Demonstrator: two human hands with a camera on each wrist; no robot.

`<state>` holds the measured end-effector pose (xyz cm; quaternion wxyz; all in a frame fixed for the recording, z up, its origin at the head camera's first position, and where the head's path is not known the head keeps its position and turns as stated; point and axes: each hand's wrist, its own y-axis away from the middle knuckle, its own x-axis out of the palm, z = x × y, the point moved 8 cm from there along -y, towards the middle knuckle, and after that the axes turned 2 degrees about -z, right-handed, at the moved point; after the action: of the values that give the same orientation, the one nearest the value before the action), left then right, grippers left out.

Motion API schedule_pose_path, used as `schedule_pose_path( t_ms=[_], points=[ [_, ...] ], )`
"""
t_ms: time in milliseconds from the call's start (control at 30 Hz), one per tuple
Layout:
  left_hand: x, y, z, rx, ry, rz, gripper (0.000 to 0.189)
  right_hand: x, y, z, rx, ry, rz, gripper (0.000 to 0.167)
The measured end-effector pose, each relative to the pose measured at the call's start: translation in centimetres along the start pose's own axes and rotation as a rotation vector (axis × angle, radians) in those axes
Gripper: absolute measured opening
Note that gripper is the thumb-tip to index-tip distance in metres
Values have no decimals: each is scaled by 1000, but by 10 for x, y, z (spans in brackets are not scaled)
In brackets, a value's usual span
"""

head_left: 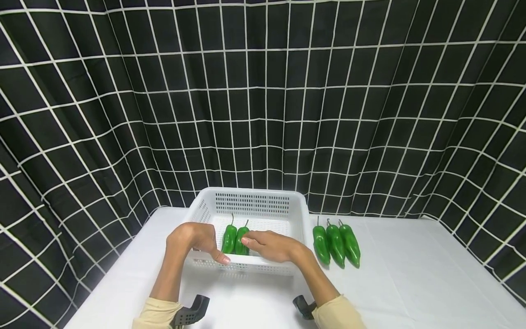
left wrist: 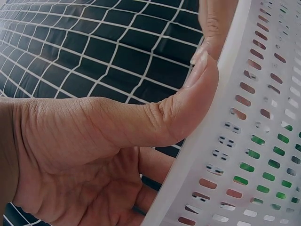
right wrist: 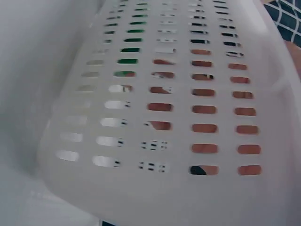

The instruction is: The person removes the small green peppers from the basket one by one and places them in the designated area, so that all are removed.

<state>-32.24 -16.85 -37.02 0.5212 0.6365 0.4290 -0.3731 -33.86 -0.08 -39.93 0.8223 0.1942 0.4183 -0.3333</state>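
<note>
A white plastic basket (head_left: 263, 259) with slotted walls stands on the table. Two long green peppers, the left one (head_left: 228, 240) and the right one (head_left: 240, 246), lie side by side in it, stems pointing away. My left hand (head_left: 196, 236) holds the near rim at the left: its thumb (left wrist: 188, 110) lies on the outside while the fingers go behind the wall, tips hidden. Inside the basket, my right hand (head_left: 273, 246) reaches leftward with fairly straight fingers. Its thumb and fingertips overlap the right pepper's edge; the slotted wall partly covers this hand in the right wrist view.
Right of the basket, three more green peppers (head_left: 336, 246) lie in a close row on the white tabletop (head_left: 402, 269). A black cloth with a white grid (head_left: 263, 105) hangs behind and along both sides. Dark wrist mounts (head_left: 192, 311) sit beneath the forearms.
</note>
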Motion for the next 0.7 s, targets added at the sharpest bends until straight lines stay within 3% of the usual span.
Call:
schedule_pose_path(
  t_ms=[267,400,533,700],
  points=[
    [2,-2,0,-3,17,-1,53,20,4,-11,139,-155,178,79],
    [2,-2,0,0,17,0,54,25,4,-10,143,-196,232,77],
    [2,-1,0,15,41,3,50,23,2,-11,143,-185,200,82],
    [1,0,-3,27,46,1,50,17,4,-18,223,-177,126,78]
  ],
)
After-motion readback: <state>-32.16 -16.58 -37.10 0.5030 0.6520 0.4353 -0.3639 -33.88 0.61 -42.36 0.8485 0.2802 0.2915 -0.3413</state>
